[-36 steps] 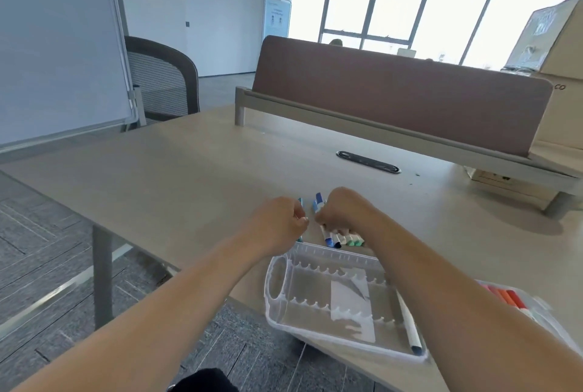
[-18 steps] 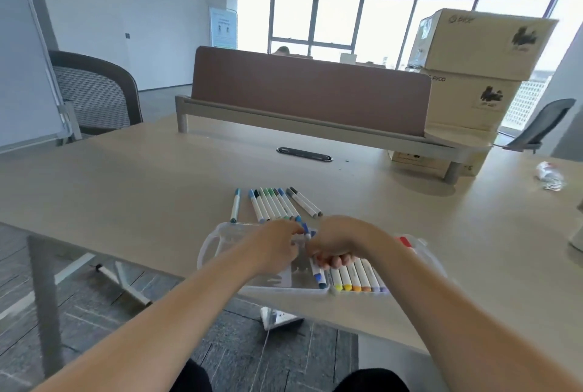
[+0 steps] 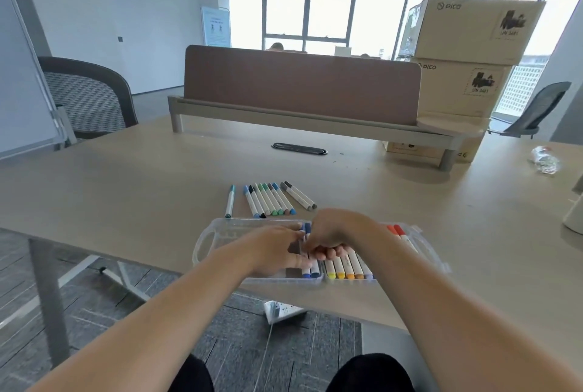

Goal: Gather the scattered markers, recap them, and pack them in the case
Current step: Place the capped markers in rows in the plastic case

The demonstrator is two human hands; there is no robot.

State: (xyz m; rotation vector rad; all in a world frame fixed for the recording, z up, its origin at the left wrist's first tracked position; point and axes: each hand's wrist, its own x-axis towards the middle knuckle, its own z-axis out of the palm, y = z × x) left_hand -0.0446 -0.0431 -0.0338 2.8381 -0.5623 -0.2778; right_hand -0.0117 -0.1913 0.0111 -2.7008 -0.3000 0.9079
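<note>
Inside the case, fingers of left hand and right hand seemingly pinch two blue markers.

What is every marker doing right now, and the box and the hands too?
case, open.
blue markers, capped, in the case.
yellow and orange markers, capped, in the case.
loose markers, capped, lined up beyond the case.
left hand, pinches the blue markers.
right hand, fingers curled on them.
</note>
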